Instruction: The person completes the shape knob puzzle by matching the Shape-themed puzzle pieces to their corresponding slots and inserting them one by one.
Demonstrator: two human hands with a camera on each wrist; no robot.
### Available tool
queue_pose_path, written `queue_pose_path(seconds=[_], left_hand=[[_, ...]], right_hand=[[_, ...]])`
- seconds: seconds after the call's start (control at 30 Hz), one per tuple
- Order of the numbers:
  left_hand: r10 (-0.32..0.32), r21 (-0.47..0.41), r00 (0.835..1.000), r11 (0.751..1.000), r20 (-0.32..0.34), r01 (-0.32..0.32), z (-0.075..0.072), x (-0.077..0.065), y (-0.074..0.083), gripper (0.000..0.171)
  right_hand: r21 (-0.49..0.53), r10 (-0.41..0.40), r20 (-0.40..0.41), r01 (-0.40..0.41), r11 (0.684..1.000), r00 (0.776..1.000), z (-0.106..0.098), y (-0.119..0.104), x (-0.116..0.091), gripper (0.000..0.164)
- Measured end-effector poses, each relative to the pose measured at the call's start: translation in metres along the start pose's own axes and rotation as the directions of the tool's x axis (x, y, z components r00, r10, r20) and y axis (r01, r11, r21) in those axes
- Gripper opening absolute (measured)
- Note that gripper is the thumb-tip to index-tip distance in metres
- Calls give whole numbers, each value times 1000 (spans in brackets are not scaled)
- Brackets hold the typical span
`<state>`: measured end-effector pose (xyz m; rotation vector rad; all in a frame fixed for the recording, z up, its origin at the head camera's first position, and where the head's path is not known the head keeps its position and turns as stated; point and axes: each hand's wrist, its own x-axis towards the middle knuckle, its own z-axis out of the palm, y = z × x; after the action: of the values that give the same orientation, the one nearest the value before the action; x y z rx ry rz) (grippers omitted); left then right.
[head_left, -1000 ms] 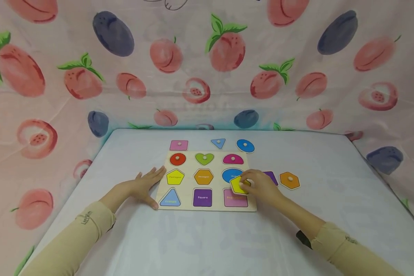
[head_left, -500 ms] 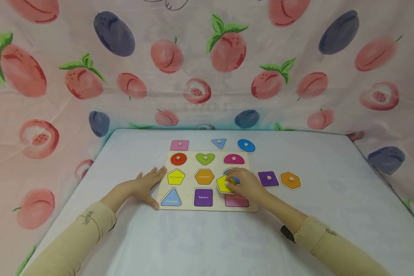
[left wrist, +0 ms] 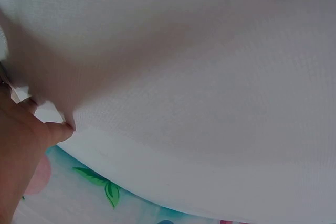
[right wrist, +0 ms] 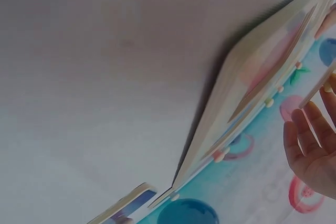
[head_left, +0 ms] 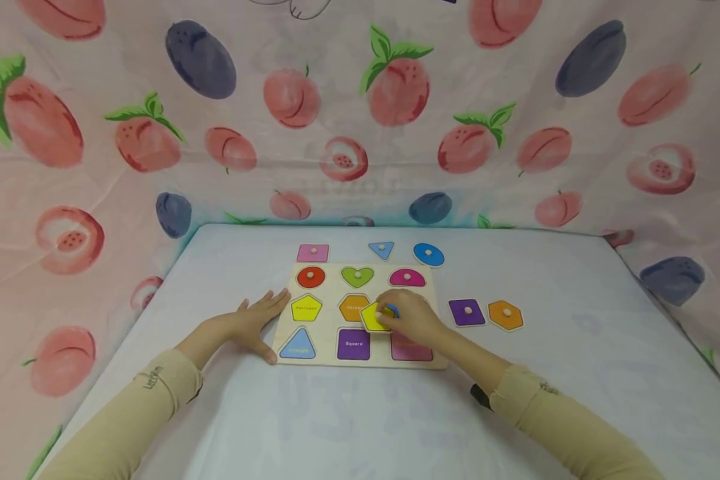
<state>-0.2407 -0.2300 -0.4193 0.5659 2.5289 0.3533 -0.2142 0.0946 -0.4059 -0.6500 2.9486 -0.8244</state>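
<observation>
A yellow pentagon puzzle piece (head_left: 372, 319) is pinched by its knob in my right hand (head_left: 409, 315), over the middle of the wooden shape puzzle board (head_left: 327, 361). The piece overlaps the orange hexagon recess (head_left: 349, 305) in the head view. My left hand (head_left: 253, 328) lies with fingers spread at the board's left edge, thumb at the near corner. To the left, the yellow pentagon recess (head_left: 306, 309) shows its printed label. Seated in the top row are a red circle (head_left: 307, 277), a green heart (head_left: 354, 277) and a magenta half circle (head_left: 403, 277).
Behind the board lie a pink rectangle piece (head_left: 305, 253), a light blue triangle piece (head_left: 383, 249) and a blue oval piece (head_left: 427, 255). A purple square piece (head_left: 463, 316) and an orange hexagon piece (head_left: 509, 320) rest to its right. A fruit-print cloth (head_left: 390, 160) hangs behind the table.
My right hand has carried the yellow pentagon piece leftward across the board, from the blue oval recess to the orange hexagon recess. My left hand stays at the board's edge.
</observation>
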Motion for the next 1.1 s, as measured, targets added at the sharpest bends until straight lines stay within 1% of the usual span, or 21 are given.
queue_pose_path(seconds=[0.17, 0.27, 0.47, 0.63, 0.87, 1.1], left_hand=[[-11, 3, 1000, 1000, -1, 11, 2, 1, 1, 127], [-15, 7, 1000, 1000, 1, 15, 3, 0, 1, 127], [-15, 16, 1000, 1000, 2, 15, 2, 1, 0, 127], [-27, 21, 1000, 999, 3, 27, 1, 2, 1, 127], [-27, 16, 1000, 1000, 0, 27, 2, 1, 1, 128], [-13, 2, 1000, 1000, 8, 13, -1, 0, 2, 128]], right_hand=[[15, 1, 5, -1, 1000, 1000, 5, -7, 7, 7], [1, -8, 8, 8, 1000, 1000, 11, -11, 13, 7], [-49, -52, 16, 52, 997, 999, 17, -23, 27, 8], [-66, -78, 12, 79, 995, 997, 20, -33, 38, 9], [-85, -127, 29, 129, 988, 991, 29, -46, 51, 11], [-80, -104, 56, 108, 991, 993, 39, -55, 62, 11]])
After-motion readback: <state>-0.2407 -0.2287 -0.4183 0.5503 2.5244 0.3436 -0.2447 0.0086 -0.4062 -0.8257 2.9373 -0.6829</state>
